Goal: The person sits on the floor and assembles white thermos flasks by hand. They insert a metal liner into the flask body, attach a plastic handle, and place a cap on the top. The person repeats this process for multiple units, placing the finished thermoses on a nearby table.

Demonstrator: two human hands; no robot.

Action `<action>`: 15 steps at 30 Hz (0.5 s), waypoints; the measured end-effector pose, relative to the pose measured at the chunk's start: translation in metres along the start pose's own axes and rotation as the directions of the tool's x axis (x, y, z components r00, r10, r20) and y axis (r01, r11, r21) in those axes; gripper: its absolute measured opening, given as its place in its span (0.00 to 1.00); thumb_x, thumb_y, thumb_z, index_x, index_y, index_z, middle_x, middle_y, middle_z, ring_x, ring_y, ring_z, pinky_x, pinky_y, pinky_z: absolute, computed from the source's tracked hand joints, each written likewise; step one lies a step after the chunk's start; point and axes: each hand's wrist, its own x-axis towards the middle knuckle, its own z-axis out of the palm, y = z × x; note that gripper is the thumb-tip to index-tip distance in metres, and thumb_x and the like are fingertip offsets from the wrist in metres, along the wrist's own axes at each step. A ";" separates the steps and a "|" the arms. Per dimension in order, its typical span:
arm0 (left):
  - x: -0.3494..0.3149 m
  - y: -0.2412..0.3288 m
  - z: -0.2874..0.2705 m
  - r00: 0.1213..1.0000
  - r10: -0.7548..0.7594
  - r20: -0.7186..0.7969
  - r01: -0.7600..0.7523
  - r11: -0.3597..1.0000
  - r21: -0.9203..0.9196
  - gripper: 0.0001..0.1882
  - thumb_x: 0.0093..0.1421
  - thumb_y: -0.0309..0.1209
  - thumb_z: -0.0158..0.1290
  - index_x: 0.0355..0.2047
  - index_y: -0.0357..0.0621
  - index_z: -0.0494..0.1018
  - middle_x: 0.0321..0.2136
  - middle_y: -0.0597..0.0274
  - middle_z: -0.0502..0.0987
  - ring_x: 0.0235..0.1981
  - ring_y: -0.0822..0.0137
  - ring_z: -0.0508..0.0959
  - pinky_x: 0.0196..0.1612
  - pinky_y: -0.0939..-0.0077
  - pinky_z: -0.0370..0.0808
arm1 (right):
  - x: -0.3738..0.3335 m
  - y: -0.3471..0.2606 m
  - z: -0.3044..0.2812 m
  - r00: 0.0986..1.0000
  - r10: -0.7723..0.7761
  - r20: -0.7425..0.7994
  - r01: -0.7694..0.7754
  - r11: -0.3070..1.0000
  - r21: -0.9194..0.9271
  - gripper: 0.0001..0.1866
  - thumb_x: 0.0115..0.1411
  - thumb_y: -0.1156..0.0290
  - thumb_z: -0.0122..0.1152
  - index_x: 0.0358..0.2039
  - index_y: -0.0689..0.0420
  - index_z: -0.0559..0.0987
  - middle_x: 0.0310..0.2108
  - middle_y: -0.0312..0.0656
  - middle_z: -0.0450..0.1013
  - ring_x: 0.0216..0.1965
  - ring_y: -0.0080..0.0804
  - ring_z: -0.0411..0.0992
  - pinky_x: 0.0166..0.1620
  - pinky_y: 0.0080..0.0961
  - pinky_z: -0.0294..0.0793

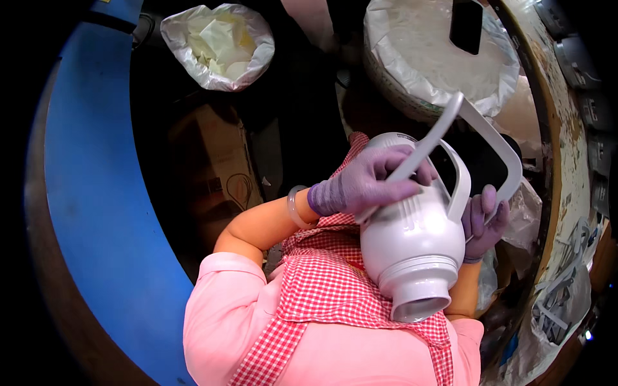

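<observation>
A light grey plastic vacuum jug shell [412, 231] lies tilted against my apron, its open neck [421, 307] toward me and a fixed side handle [461, 186] on its right. Above it stands a bent grey carrying handle [492, 135], its two arms spreading down to either side. My left hand [380, 180], in a purple glove, lies over the jug with its fingers closed round the handle's left arm. Beside the jug, my gloved right hand [484, 222] has its fingers curled at the lower end of the handle's right arm. The jug's far end is partly hidden.
Two lined containers stand ahead: a smaller one [222, 77] with pale crumpled sheets, a larger one [386, 71] with a dark slab across it. A blue panel [96, 193] runs along the left. On the right, a worn bench [566, 161] bears dark round parts and a bag of grey strips [560, 315].
</observation>
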 end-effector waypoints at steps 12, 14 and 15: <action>-0.010 0.003 0.011 0.939 0.231 -0.255 -0.134 0.928 0.348 0.30 0.64 0.47 0.48 0.56 0.34 0.70 0.45 0.49 0.78 0.53 0.56 0.75 0.61 0.62 0.67 | 0.018 0.001 0.031 0.937 -0.220 -0.270 0.165 0.963 -0.211 0.32 0.73 0.47 0.34 0.58 0.64 0.69 0.11 0.26 0.54 0.12 0.17 0.49 0.18 0.17 0.51; 0.007 0.039 0.003 0.869 0.494 -0.029 -0.266 0.516 0.814 0.34 0.60 0.48 0.56 0.58 0.35 0.67 0.54 0.46 0.72 0.49 0.56 0.77 0.55 0.64 0.72 | 0.034 -0.011 0.035 0.907 -0.208 -0.366 0.188 0.978 -0.090 0.31 0.74 0.48 0.32 0.60 0.62 0.67 0.11 0.26 0.54 0.12 0.17 0.50 0.18 0.17 0.53; 0.015 0.055 0.005 0.824 0.559 0.096 -0.295 0.278 0.914 0.36 0.59 0.48 0.59 0.59 0.35 0.66 0.57 0.45 0.70 0.48 0.55 0.77 0.54 0.63 0.73 | 0.039 -0.010 0.034 0.899 -0.335 -0.283 0.309 0.941 -0.135 0.29 0.74 0.51 0.35 0.61 0.62 0.66 0.13 0.26 0.58 0.13 0.18 0.53 0.19 0.16 0.56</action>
